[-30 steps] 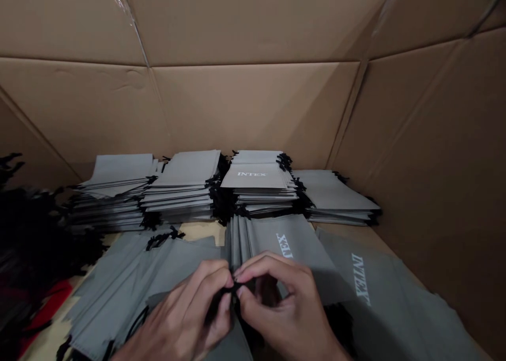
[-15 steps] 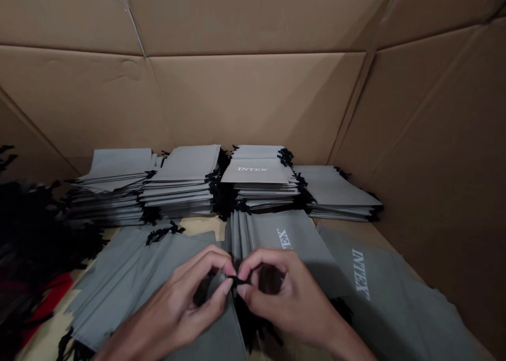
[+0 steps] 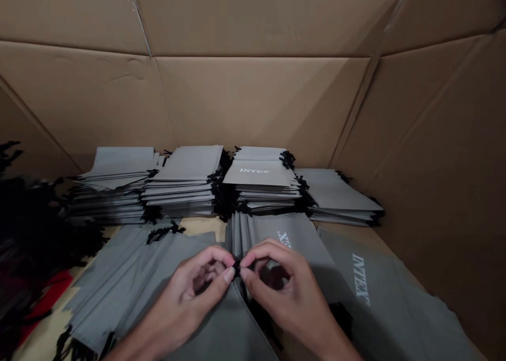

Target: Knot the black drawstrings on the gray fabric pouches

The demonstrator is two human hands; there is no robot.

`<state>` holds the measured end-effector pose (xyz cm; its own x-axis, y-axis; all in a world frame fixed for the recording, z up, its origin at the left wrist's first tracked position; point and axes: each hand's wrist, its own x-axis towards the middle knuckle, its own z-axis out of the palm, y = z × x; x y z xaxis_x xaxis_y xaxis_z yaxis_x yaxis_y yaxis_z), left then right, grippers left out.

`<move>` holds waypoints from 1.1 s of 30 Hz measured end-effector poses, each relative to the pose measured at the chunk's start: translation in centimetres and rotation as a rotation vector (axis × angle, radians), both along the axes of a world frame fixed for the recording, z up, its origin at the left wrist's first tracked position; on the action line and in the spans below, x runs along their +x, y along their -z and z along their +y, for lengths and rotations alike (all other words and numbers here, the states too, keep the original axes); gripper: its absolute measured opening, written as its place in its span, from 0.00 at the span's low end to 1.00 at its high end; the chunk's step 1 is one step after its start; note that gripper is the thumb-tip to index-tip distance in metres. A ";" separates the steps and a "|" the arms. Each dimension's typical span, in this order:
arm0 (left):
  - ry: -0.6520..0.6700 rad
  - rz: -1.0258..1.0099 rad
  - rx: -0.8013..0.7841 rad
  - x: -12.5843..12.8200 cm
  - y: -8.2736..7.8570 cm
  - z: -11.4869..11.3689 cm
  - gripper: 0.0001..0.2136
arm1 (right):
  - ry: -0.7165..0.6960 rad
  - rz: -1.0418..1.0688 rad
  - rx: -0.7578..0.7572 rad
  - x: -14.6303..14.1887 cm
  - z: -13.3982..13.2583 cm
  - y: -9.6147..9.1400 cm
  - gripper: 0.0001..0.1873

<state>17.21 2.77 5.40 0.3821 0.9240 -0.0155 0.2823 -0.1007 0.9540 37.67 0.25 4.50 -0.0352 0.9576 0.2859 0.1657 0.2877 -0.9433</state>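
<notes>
My left hand (image 3: 197,284) and my right hand (image 3: 282,282) meet near the bottom middle, each pinching a short black drawstring (image 3: 237,266) between thumb and forefinger. Only a small dark bit of the cord shows between the fingertips; whether it is knotted I cannot tell. Below my left hand spreads a grey drawstring bag (image 3: 233,324), its edge running up to the pinched cord. Just beyond my right hand lies a pile of grey bags (image 3: 306,245) with white lettering, partly covered by the hand.
Several stacks of grey bags (image 3: 182,163) with black cords stand along the cardboard wall (image 3: 256,97). A dark heap of black cords (image 3: 31,213) is at left, above something red (image 3: 51,298). More grey bags (image 3: 395,298) spread at right.
My hands have risen slightly and drawn closer together, so less black cord shows between the fingertips. The grey bag beneath reaches further right at the bottom. The view has shifted slightly.
</notes>
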 end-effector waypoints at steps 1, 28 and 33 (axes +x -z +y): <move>-0.017 -0.001 0.016 0.0 0.1 0.0 0.14 | 0.011 -0.025 0.032 0.1 -0.1 -0.1 0.04; 0.137 0.072 -0.036 -1.4 0.7 1.2 0.17 | 0.078 -0.263 0.441 0.0 -0.1 1.8 0.07; 0.183 0.091 -0.098 -1.7 -0.1 1.6 0.21 | 0.055 -0.326 0.384 0.3 0.1 1.7 0.07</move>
